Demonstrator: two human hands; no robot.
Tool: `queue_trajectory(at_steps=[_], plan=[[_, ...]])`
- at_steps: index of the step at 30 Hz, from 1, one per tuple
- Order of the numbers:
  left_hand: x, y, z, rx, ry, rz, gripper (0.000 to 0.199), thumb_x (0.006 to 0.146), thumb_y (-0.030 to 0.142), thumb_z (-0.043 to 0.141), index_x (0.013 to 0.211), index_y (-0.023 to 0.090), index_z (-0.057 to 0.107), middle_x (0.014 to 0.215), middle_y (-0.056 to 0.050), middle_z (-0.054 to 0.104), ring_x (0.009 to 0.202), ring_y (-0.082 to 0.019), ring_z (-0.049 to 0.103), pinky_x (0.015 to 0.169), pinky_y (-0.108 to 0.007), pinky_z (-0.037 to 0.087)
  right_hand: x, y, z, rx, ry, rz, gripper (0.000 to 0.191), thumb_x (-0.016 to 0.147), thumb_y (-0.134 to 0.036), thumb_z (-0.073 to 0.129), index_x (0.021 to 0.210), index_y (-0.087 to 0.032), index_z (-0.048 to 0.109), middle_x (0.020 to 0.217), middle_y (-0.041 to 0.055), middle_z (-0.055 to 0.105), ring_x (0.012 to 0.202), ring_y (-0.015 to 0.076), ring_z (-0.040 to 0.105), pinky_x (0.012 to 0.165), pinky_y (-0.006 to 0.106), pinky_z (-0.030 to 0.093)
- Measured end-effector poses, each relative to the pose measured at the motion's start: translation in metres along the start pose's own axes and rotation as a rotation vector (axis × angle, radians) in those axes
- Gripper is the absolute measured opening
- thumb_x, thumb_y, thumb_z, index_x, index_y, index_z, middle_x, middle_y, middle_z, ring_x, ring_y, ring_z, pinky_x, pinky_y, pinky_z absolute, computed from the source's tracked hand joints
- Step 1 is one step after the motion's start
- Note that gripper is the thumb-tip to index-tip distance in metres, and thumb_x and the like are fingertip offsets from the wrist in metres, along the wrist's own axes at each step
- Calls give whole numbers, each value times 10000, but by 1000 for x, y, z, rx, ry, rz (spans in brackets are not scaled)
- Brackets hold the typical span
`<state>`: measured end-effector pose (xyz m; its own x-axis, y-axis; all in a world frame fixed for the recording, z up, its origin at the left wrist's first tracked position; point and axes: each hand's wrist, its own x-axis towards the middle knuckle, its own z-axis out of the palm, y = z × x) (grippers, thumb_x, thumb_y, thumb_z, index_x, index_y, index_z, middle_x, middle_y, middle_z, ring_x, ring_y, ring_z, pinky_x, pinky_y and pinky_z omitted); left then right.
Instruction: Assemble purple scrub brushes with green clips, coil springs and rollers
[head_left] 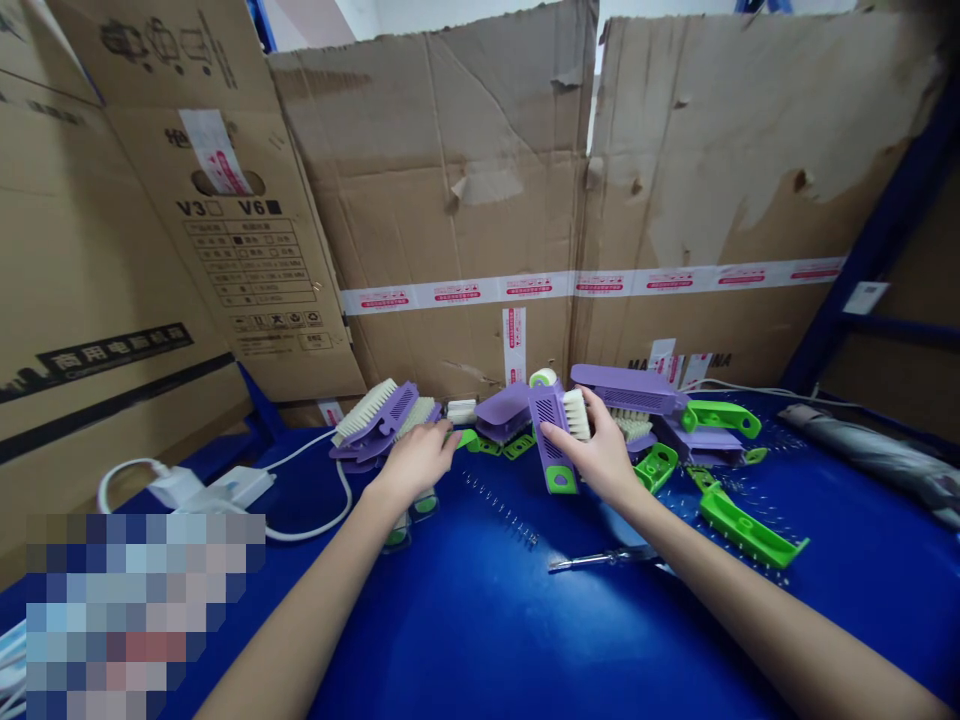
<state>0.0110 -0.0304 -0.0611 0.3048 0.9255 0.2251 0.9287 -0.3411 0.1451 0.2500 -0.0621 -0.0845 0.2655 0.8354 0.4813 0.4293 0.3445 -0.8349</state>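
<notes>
My right hand (pixel 596 445) grips a purple brush (pixel 549 425) with pale bristles and a green end, held upright over the blue table (pixel 480 610). Beside a pile of purple brush parts (pixel 386 420) with cream bristles, my left hand (pixel 421 462) reaches down, fingers together near a small green piece (pixel 469 440); what its fingertips hold, if anything, is too small to make out. Between the hands stands a purple part (pixel 502 410). More purple brushes (pixel 630 388) and green handle pieces (pixel 750 528) lie to the right of my right hand.
Small screws (pixel 502 508) run in a line on the table, and a screwdriver (pixel 600 558) lies nearer me. White cables and a plug (pixel 180 488) are at the left. A plastic-wrapped roll (pixel 874 455) lies at the right. Cardboard walls (pixel 465 200) stand behind.
</notes>
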Motion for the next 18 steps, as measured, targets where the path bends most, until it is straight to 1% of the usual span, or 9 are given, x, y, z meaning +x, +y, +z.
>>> queue_trajectory(at_steps=[3,6,8,12,15,18], plan=[[-2,-2,-11,10,-48,2,409,898,404,267,939,170,599,893,-126,663,861,-256,621,704,-325,430,0,2,0,-40,1,-21,811,632,-504,691,1318,-180,404,1225,122,568,1072,287,556,924,442,428],[-6,-2,-17,83,-59,-27,414,898,407,260,924,172,600,915,-133,663,867,-261,627,697,-327,432,0,4,1,-64,-3,-44,833,629,-517,689,1326,-167,397,1238,137,558,1088,298,549,930,450,426],[-8,-1,-18,168,-67,-67,404,891,390,277,950,158,601,916,-154,663,855,-278,632,685,-343,439,0,5,1,-77,0,-59,836,631,-525,685,1328,-165,397,1246,142,553,1100,305,542,932,459,425],[-13,3,-17,302,-110,-147,360,836,377,395,995,141,615,949,-200,657,875,-326,632,680,-375,449,1,7,2,-109,7,-75,832,635,-531,678,1329,-167,401,1247,147,551,1107,316,539,929,475,427],[-14,4,-16,298,-121,-171,365,813,377,421,1010,144,622,966,-213,655,883,-352,627,676,-397,451,1,9,2,-117,11,-99,815,639,-528,673,1327,-181,407,1235,143,560,1097,318,548,924,481,430],[-15,3,-17,258,-126,-180,388,813,413,409,1018,165,627,967,-198,667,878,-347,630,688,-397,450,1,10,2,-129,7,-103,814,640,-528,670,1326,-180,406,1234,142,561,1094,314,551,916,470,438]])
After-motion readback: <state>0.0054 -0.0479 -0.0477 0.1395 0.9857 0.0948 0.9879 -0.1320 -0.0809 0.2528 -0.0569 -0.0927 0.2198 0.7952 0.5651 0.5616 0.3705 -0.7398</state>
